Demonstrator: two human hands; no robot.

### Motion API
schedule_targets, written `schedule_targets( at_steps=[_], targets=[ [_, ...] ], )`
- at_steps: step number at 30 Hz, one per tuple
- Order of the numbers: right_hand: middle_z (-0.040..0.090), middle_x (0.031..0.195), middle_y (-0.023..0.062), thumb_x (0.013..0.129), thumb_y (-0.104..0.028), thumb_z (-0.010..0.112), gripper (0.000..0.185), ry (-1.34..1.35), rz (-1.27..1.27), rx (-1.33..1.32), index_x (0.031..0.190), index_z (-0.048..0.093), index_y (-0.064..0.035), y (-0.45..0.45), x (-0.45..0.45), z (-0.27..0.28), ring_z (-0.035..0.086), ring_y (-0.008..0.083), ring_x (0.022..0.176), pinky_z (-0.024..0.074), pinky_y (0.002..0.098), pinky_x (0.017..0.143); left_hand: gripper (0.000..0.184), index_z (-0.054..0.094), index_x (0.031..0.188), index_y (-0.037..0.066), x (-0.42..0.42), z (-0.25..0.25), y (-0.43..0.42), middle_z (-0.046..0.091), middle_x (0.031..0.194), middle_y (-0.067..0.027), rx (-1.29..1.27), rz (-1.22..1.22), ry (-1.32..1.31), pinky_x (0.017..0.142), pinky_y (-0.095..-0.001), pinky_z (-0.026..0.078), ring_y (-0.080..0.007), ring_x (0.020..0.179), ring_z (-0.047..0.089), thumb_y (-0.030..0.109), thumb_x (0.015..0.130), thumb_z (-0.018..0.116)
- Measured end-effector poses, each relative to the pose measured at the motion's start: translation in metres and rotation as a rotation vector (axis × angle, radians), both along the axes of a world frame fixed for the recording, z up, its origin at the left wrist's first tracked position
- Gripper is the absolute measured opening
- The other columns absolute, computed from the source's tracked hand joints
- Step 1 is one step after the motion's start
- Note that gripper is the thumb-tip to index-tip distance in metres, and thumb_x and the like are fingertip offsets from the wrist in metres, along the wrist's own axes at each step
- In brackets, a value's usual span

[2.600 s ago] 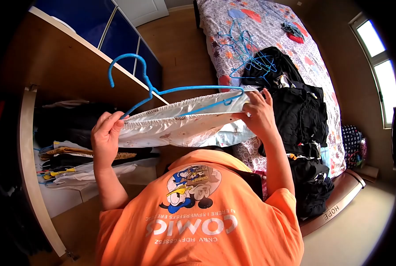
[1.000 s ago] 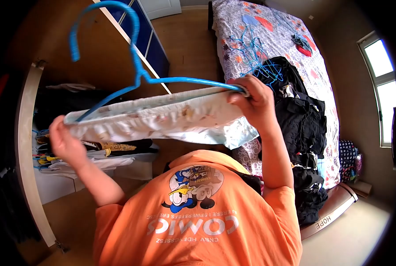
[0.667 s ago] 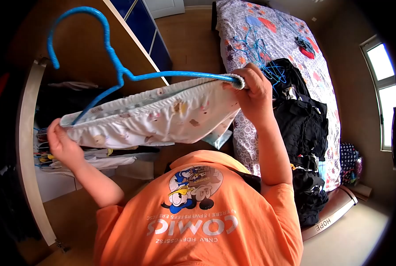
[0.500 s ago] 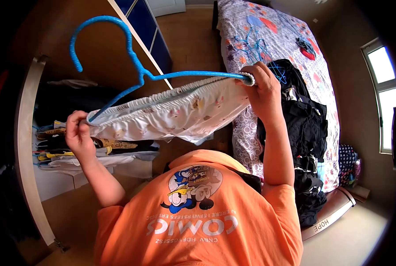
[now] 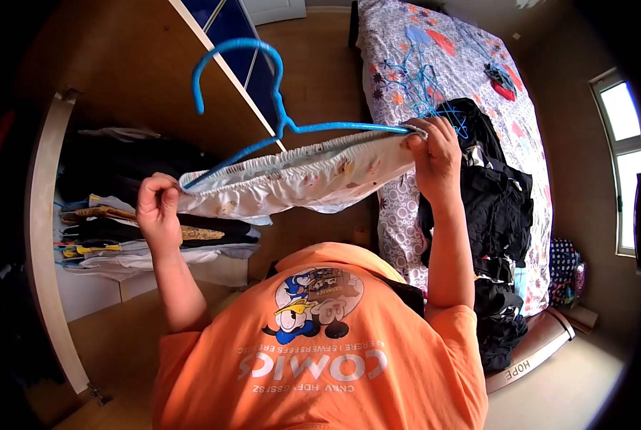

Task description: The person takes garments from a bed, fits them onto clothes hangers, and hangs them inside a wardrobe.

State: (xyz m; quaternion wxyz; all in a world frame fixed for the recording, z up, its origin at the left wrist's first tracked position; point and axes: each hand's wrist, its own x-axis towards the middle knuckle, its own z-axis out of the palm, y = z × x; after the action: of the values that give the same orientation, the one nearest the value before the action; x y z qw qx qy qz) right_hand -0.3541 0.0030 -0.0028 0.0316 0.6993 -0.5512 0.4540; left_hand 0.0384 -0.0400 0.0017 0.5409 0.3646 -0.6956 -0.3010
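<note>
Pinching with closed fingers, left hand point(image 5: 159, 215) at one end of the elastic waistband point(image 5: 263, 178) of a white printed garment point(image 5: 313, 189), right hand point(image 5: 437, 161) at the other, over the tip of a blue hanger point(image 5: 328, 127). Held out before the orange T-shirt point(image 5: 220, 351), apparently to keep the waistband taut along the hanger's arms, hook point(image 5: 245, 44) free above. To the left, stored clothes point(image 5: 148, 261) in the open wardrobe point(image 5: 44, 193); to the right, on the bed point(image 5: 399, 222), black clothes point(image 5: 498, 204) and tangled hangers point(image 5: 424, 86), probably for easy reach.
</note>
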Motion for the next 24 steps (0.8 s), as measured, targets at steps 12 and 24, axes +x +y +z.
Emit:
schedule_targets(
  at_steps=[12, 24],
  targets=[
    [0.054, 0.071, -0.0005, 0.091, -0.016, 0.055, 0.021, -0.654, 0.070, 0.380, 0.081, 0.057, 0.0014, -0.002, -0.019, -0.002, 0.046, 0.0049, 0.067, 0.0389, 0.0201, 0.062, 0.030, 0.061, 0.088, -0.005, -0.014, 0.011, 0.008, 0.053, 0.070, -0.0056, -0.140, -0.038, -0.384, 0.056, -0.0232, 0.039, -0.0137, 0.061, 0.047, 0.020, 0.075, 0.071],
    [0.052, 0.072, 0.0068, 0.080, -0.019, 0.067, 0.023, -0.394, 0.160, 0.290, 0.087, 0.058, 0.0010, -0.001, -0.014, -0.015, 0.050, 0.0134, 0.065, 0.0419, 0.0261, 0.059, 0.023, 0.061, 0.090, -0.006, -0.013, 0.017, 0.015, 0.055, 0.076, -0.0050, -0.025, 0.053, -0.236, 0.060, -0.0221, 0.038, -0.0129, 0.067, 0.048, 0.015, 0.081, 0.067]
  ],
)
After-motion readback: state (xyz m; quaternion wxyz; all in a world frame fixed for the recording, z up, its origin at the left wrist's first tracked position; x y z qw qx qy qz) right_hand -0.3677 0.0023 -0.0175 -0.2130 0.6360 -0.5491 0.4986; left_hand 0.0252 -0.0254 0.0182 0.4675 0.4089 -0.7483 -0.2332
